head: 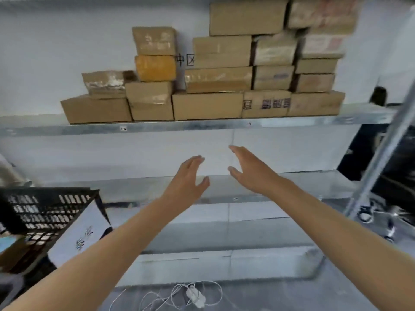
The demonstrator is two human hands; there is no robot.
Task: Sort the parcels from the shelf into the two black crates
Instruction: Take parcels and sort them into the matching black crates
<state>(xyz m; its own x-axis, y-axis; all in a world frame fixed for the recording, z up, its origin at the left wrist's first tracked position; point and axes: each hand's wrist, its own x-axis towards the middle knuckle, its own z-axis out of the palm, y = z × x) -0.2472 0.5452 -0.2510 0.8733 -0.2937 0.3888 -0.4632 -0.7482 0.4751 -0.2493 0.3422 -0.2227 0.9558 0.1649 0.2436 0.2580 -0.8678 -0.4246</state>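
Several brown cardboard parcels [207, 105] are stacked in piles on the upper metal shelf [179, 127]; one yellow parcel [155, 68] sits in the left pile. My left hand [190, 176] and my right hand [247, 169] are raised side by side below that shelf, palms facing each other, fingers straight, holding nothing. Both are well short of the parcels. A black lattice crate [45, 212] with a white paper label [80, 234] stands at the lower left; only one crate shows.
The lower shelf levels [247, 182] carry no parcels. A metal upright [381, 153] slants down the right side, with dark clutter and cables behind it. A white cord [193, 295] lies coiled on the floor below my arms.
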